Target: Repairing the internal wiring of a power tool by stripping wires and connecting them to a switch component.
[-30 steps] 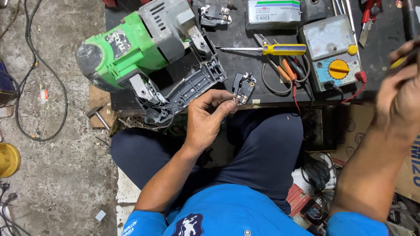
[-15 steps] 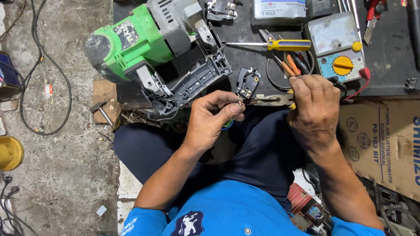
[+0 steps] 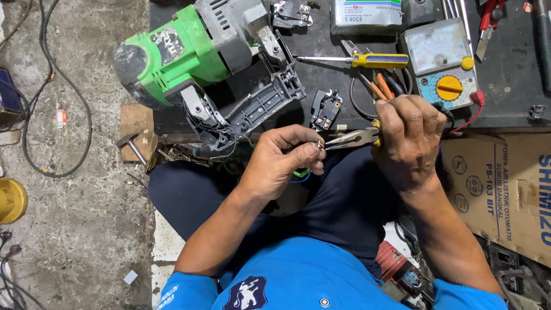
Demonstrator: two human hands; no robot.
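My left hand (image 3: 285,158) pinches a small metal wire end (image 3: 319,144) between thumb and fingers, just below the dark bench edge. My right hand (image 3: 408,138) grips long-nose pliers (image 3: 351,138) by their yellow handles, and the jaws touch that wire end. A green and blue wire (image 3: 299,174) hangs under my left fingers. A small black switch part (image 3: 325,109) lies on the bench just above the pliers. The opened green power tool (image 3: 198,60) with its grey housing and black handle shell (image 3: 261,106) lies at the upper left.
A yellow-handled screwdriver (image 3: 356,59), an analog multimeter (image 3: 441,60) with a yellow dial and a white box (image 3: 367,14) lie on the bench. A cardboard box (image 3: 505,189) stands at right. A hammer (image 3: 131,148), black cables (image 3: 57,86) and a yellow tin (image 3: 10,200) are on the floor.
My right hand came in from the far right, took up the pliers and brought their jaws to the wire end held in my left hand. The left hand stayed nearly in place.
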